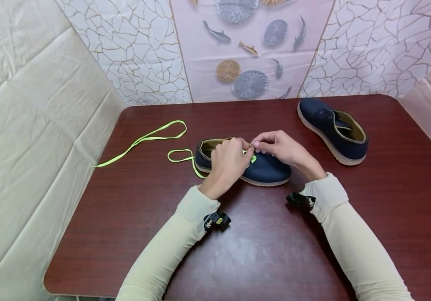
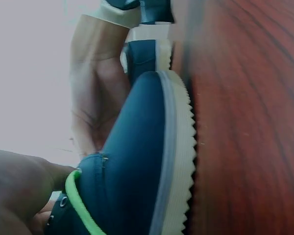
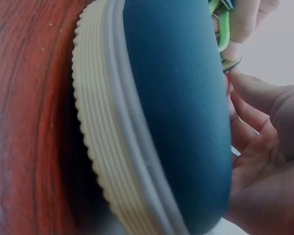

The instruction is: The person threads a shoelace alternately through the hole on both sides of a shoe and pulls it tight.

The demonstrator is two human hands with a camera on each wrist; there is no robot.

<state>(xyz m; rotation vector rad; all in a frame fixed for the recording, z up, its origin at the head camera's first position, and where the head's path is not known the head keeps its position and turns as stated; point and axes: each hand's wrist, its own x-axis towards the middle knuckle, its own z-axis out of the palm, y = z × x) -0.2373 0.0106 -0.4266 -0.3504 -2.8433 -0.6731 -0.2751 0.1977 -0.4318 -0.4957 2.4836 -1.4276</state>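
Note:
A navy shoe (image 1: 268, 172) with a pale ridged sole stands on the table, its toe to the right. A neon green shoelace (image 1: 253, 159) runs through its eyelet area. My left hand (image 1: 227, 161) is over the shoe's opening, fingertips pinching at the lace by the eyelets; the exact grip is partly hidden. From the toe side, my right hand (image 1: 281, 147) pinches the edge of the eyelet flap (image 3: 231, 64) between thumb and finger. In the left wrist view, the lace (image 2: 80, 205) crosses the flap beside metal eyelets (image 2: 63, 201).
A second navy shoe (image 1: 333, 129), with no lace seen in its eyelets, stands at the back right. Another stretch of green lace (image 1: 140, 140) lies looped at the left. A smaller lace loop (image 1: 180, 160) lies beside the heel. Patterned cloth (image 1: 249, 50) hangs behind the table (image 1: 133, 234).

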